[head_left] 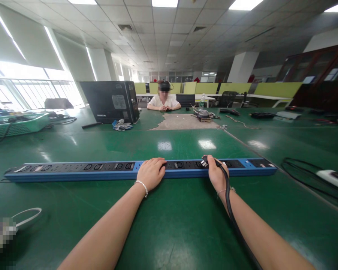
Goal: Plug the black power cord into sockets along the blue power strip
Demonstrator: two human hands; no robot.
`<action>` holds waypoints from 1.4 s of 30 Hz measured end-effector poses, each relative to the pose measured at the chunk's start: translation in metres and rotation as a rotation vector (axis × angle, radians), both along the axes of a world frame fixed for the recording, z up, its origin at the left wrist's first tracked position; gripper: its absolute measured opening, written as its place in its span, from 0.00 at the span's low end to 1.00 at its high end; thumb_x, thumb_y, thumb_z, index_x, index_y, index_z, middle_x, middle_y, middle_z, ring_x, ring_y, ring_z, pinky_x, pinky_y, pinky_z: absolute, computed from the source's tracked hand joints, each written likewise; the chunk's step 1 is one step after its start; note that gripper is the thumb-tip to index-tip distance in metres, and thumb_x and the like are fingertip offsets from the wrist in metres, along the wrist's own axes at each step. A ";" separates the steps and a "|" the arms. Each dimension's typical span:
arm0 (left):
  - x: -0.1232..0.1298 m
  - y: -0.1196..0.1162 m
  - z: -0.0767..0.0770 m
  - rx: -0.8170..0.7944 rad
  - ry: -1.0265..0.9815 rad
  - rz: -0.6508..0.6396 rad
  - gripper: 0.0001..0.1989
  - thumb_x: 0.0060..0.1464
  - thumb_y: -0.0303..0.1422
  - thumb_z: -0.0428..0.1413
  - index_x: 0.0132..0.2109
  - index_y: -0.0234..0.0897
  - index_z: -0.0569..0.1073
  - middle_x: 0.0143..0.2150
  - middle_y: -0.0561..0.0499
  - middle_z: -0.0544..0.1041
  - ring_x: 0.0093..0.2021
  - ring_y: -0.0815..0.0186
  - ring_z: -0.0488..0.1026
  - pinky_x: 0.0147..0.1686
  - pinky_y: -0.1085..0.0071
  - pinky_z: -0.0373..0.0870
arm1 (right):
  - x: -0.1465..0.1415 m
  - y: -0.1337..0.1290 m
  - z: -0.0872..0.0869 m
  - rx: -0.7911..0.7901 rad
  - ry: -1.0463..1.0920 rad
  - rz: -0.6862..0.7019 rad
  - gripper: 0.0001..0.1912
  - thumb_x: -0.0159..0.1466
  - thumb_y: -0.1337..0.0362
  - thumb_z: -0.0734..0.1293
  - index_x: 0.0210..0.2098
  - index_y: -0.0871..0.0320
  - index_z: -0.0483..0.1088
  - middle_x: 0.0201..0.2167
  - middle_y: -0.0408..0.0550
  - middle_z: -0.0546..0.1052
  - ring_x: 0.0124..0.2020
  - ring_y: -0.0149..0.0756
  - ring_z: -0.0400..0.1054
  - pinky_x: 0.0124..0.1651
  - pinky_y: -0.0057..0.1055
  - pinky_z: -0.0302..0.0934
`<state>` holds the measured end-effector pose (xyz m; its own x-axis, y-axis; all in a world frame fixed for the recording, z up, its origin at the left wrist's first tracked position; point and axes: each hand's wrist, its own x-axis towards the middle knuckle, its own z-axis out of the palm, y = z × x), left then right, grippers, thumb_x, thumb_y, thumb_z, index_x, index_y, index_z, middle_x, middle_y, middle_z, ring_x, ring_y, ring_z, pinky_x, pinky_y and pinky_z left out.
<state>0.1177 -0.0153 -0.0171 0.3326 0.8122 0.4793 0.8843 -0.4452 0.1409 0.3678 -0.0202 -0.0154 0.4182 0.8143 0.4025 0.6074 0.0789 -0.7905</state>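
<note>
Beyond the left hand (151, 173), laid flat on a power strip (186, 173), stands 1 black case (108, 102); right hand (216, 173) grips a plug (204, 161).

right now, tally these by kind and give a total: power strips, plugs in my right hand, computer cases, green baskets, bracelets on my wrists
Power strip: 1
Plug in the right hand: 1
Computer case: 1
Green basket: 1
Bracelets: 2
Total: 6

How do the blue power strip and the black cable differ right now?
The power strip is straight; the cable curves. The power strip lies flat on the table under the left hand; the cable's plug is held in the right hand, pins showing. Each has a hand on it.
</note>
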 end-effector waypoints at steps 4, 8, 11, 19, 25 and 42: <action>0.000 0.000 0.001 -0.026 -0.001 0.029 0.15 0.57 0.34 0.46 0.50 0.40 0.67 0.48 0.50 0.75 0.48 0.63 0.69 0.50 0.64 0.62 | -0.026 -0.004 0.005 -0.062 0.034 0.107 0.25 0.60 0.47 0.54 0.34 0.55 0.75 0.35 0.47 0.78 0.40 0.39 0.69 0.46 0.31 0.58; -0.002 0.001 0.000 -0.031 -0.012 0.035 0.16 0.57 0.31 0.44 0.52 0.38 0.66 0.47 0.49 0.75 0.48 0.63 0.70 0.51 0.65 0.61 | -0.061 -0.001 0.012 -0.155 -0.087 0.197 0.24 0.62 0.49 0.52 0.34 0.53 0.75 0.36 0.46 0.78 0.44 0.39 0.68 0.52 0.35 0.54; -0.003 0.001 -0.001 -0.020 -0.021 0.025 0.16 0.58 0.31 0.44 0.52 0.38 0.66 0.47 0.49 0.75 0.48 0.63 0.70 0.50 0.65 0.61 | -0.085 0.004 0.012 -0.211 -0.214 0.223 0.24 0.63 0.50 0.51 0.34 0.52 0.75 0.40 0.46 0.77 0.49 0.41 0.65 0.59 0.44 0.43; -0.002 0.001 0.000 -0.050 -0.019 0.026 0.16 0.57 0.31 0.45 0.52 0.39 0.66 0.47 0.49 0.75 0.49 0.64 0.69 0.52 0.66 0.60 | -0.112 0.013 0.012 -0.274 -0.348 0.193 0.25 0.64 0.50 0.50 0.35 0.51 0.74 0.42 0.48 0.76 0.52 0.43 0.62 0.58 0.52 0.39; -0.001 0.002 0.001 -0.033 -0.021 0.024 0.16 0.56 0.30 0.45 0.51 0.38 0.66 0.47 0.49 0.75 0.47 0.63 0.70 0.50 0.66 0.62 | -0.130 0.013 0.007 -0.124 -0.494 0.086 0.19 0.63 0.54 0.54 0.34 0.53 0.74 0.38 0.48 0.78 0.54 0.44 0.61 0.59 0.51 0.38; -0.001 0.000 0.003 -0.070 -0.040 0.039 0.22 0.56 0.31 0.45 0.59 0.39 0.58 0.49 0.48 0.74 0.49 0.63 0.69 0.50 0.66 0.61 | -0.143 0.008 -0.005 -0.063 -0.418 -0.018 0.22 0.65 0.56 0.53 0.44 0.61 0.71 0.41 0.54 0.77 0.51 0.41 0.64 0.58 0.42 0.44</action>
